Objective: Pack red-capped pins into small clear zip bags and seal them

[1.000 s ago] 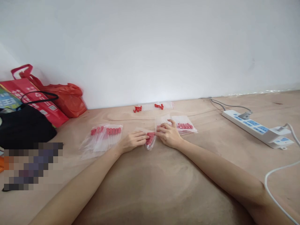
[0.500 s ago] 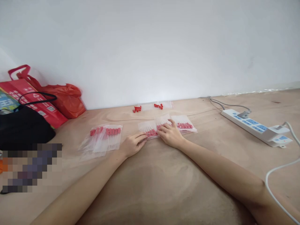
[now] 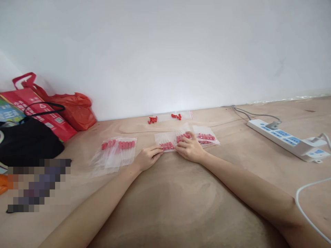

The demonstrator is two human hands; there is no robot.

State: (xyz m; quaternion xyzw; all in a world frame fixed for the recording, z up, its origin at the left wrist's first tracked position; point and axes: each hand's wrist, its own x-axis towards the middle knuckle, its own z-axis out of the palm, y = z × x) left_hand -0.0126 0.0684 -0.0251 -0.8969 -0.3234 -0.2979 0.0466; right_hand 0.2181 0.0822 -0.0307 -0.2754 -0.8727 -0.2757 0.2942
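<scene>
My left hand (image 3: 148, 158) is closed at the near left corner of a clear plastic bag (image 3: 160, 138), its fingertips pressed together on the edge. Small red pieces lie in a row inside that bag. My right hand (image 3: 190, 148) grips another clear bag (image 3: 184, 130), slightly raised, with red pieces showing by the fingers. Beyond the right hand, a further bag (image 3: 205, 131) of red pieces lies partly over other bags. To the left of my left hand, overlapping bags (image 3: 120, 156) hold more red pieces at their far end.
Loose red pieces (image 3: 152, 120) lie near the wall beside a flat clear bag (image 3: 164, 118). At right sits a white power strip (image 3: 279, 136) with a white cable (image 3: 297, 193). Red bags (image 3: 77, 110) and a black bag (image 3: 31, 141) crowd the left of the wooden surface (image 3: 165, 206).
The bag at my right hand has risen and tilted slightly, showing more of its red pieces. My left hand has stayed at its bag's corner. The whole view has shifted a little.
</scene>
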